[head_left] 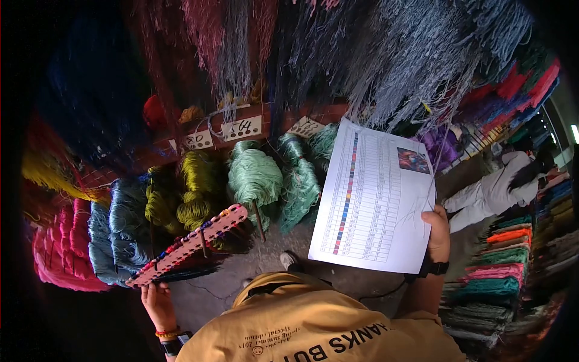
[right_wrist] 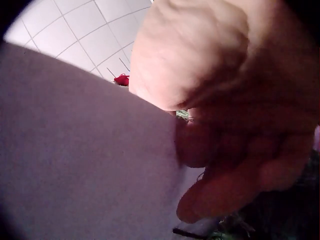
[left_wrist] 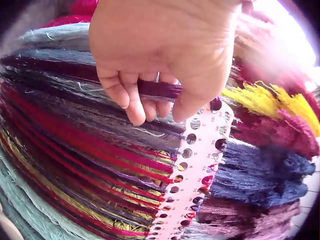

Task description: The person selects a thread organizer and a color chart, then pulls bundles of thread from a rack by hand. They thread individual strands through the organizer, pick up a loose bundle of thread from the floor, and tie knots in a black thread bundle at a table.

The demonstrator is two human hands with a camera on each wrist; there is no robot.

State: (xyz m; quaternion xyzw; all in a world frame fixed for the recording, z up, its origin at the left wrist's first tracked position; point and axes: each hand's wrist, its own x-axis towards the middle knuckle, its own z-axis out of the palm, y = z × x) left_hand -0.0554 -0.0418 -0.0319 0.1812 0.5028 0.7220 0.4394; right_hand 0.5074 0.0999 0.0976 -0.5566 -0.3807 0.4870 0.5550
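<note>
My left hand is at the lower end of a pink card with holes, which slants up to the right. In the left wrist view, the fingers of that hand curl round a dark purple thread bundle beside the numbered card; other red, purple and yellow threads hang from its holes. My right hand pinches the right edge of a printed sheet with a colour column, number table and small picture. The right wrist view has the sheet's plain side against the hand.
Green skeins, olive skeins, blue skeins and pink skeins hang on pegs ahead, below number labels. Loose threads hang above. Folded coloured bundles and a person in pale clothes are at right.
</note>
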